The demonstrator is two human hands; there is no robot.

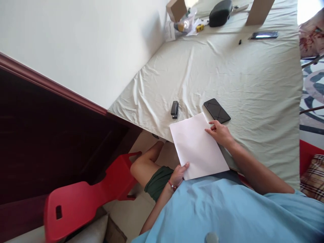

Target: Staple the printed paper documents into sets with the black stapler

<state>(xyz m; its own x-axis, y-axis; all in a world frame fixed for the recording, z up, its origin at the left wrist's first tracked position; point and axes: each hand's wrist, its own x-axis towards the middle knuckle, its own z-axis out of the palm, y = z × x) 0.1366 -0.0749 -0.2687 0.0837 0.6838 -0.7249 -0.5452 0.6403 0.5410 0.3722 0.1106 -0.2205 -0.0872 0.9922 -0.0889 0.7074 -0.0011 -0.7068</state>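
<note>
I'm holding paper [197, 145] partly over the table [253, 84], left hand [178, 173] clamping its lower-left corner, right hand [219, 132] apart at its right edge, pinch unclear, no staple showing, stapler [174, 109] lying untouched.

You're in what looks like a room at home: here's a wrinkled, cloth-covered counter [253, 74], a red plastic chair [73, 202] on your left, plaid fabric [314, 179] on your right, plain white wall [76, 40] alongside.

Right fingers [214, 122] loosely bent, left thumb [186, 166] uppermost
</note>
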